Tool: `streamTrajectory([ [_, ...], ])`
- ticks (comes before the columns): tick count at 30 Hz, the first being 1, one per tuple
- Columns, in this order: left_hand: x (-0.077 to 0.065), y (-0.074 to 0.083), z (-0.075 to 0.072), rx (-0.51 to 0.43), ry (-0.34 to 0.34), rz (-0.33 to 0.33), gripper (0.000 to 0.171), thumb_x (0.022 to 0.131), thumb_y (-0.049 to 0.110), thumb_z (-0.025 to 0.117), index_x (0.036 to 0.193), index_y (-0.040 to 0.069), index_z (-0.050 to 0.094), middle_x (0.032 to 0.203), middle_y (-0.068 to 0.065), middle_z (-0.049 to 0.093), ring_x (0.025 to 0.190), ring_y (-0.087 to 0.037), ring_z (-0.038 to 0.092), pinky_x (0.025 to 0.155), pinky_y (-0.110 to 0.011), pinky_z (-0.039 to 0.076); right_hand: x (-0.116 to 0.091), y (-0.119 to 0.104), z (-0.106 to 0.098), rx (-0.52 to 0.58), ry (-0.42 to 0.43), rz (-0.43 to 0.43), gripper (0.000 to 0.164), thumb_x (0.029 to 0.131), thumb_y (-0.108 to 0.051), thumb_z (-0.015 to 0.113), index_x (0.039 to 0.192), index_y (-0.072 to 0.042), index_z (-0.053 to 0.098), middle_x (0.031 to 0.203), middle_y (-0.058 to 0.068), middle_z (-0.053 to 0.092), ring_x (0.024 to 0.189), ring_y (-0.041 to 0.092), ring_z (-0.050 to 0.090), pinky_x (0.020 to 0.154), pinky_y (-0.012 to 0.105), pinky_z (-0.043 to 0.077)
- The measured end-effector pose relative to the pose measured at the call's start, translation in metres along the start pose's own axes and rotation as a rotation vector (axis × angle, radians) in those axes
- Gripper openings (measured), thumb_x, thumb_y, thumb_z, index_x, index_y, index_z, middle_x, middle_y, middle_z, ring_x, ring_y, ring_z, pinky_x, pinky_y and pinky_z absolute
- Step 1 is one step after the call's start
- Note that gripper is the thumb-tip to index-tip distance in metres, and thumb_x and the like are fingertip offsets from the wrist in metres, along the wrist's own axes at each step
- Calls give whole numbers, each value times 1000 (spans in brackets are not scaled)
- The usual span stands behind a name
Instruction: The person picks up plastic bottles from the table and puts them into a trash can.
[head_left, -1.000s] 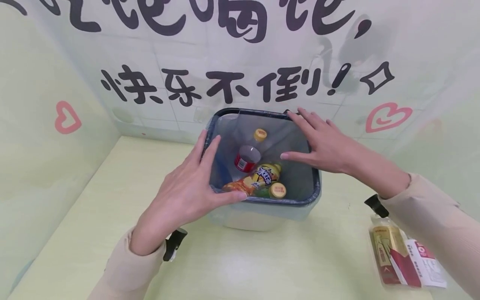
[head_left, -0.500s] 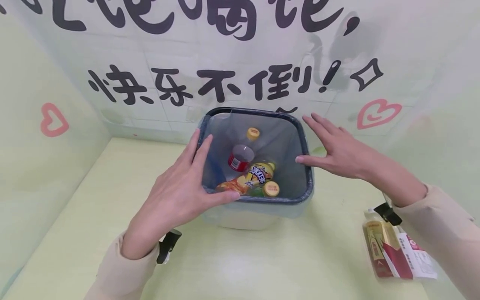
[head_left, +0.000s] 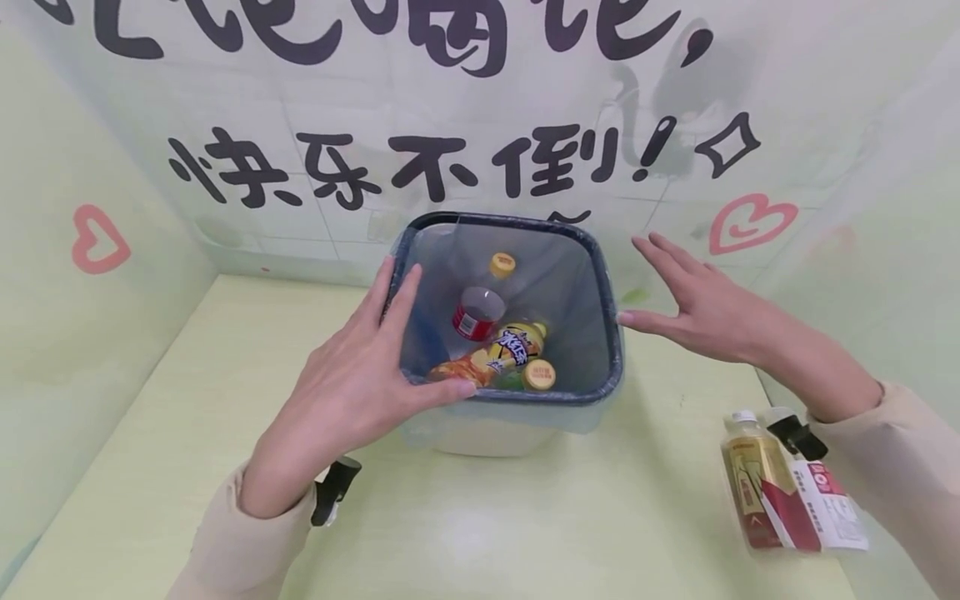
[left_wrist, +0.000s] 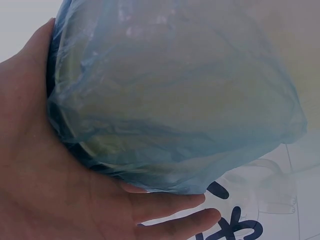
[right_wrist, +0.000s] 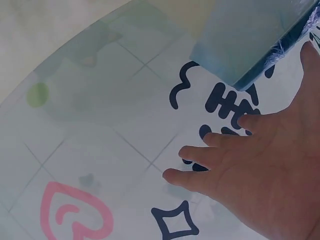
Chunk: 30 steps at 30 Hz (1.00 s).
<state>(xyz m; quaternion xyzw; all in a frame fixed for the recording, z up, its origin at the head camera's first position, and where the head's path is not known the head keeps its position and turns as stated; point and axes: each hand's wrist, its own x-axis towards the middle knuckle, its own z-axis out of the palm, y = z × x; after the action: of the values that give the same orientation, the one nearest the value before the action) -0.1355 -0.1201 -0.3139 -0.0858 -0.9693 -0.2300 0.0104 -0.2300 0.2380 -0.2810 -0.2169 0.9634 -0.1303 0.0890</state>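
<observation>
Head view: square-mouthed, round-cornered waste bin with a dark blue rim (head_left: pixel 558 400) is standing upright on the pale yellow-green tabletop (head_left: pixel 465 533), up near the white wall with black lettering (head_left: pixel 337 104). Translucent bluish plastic liner (head_left: pixel 577 419) is hanging over the rim. Key relation: bin is sitting between both hands, left hand nearer and overlapping its edge, right hand hovering just beside the opposite side.

Left hand (head_left: pixel 352 362) is resting at the bin's near-left corner, fingers straight along the left rim, thumb lying over the near rim; looks like steadying, not clenching. Left wrist view is showing it against the lined edge.

Right hand (head_left: pixel 708 312) is holding nothing: fingers are stretching out straight, thumb is pointing left at the right rim. Can't tell if the thumb tip is touching. Bin is lying to this hand's left.

Inside, yellow-and-orange-labelled plastic bottle (head_left: pixel 510 354) is lying slanted, long axis running near-left to far-right. Red-labelled clear container (head_left: pixel 472 323) is sitting behind it. Far yellow cap (head_left: pixel 502 264) and near yellow cap (head_left: pixel 539 374) are showing too; attachments unclear.

Well right of the bin, clear plastic bottle with a gold-and-red label (head_left: pixel 753 500) is lying on the tabletop, long axis running roughly away from the person; right hand is nearer. White-and-red label panel (head_left: pixel 832 508) is showing alongside, can't tell if it's the same bottle.
</observation>
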Motion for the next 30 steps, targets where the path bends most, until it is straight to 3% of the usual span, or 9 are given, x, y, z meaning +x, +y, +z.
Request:
streamTrajectory([
  [14, 2, 0, 0, -10, -2, -2, 126, 68, 88, 59, 161, 27, -2, 166, 2, -11, 135, -44, 43, 67, -42, 47, -19, 30, 7, 83, 10, 56, 101, 92, -50, 66, 161, -17, 0, 165, 18, 1, 149, 43, 7, 111, 68, 17],
  [25, 2, 2, 1, -22, -19, -20, 128, 67, 91, 56, 161, 26, -3, 166, 3, -13, 135, -44, 43, 69, -40, 47, -32, 39, 6, 79, 10, 102, 101, 93, -53, 64, 161, -19, -1, 166, 16, 0, 149, 43, 7, 110, 69, 17],
  [30, 2, 3, 0, -21, -23, -27, 127, 68, 87, 60, 160, 27, -4, 165, 4, -13, 136, -44, 41, 61, -34, 45, -39, 43, 7, 81, 11, 113, 101, 92, -52, 65, 161, -18, -1, 165, 18, 1, 149, 44, 9, 109, 69, 18],
])
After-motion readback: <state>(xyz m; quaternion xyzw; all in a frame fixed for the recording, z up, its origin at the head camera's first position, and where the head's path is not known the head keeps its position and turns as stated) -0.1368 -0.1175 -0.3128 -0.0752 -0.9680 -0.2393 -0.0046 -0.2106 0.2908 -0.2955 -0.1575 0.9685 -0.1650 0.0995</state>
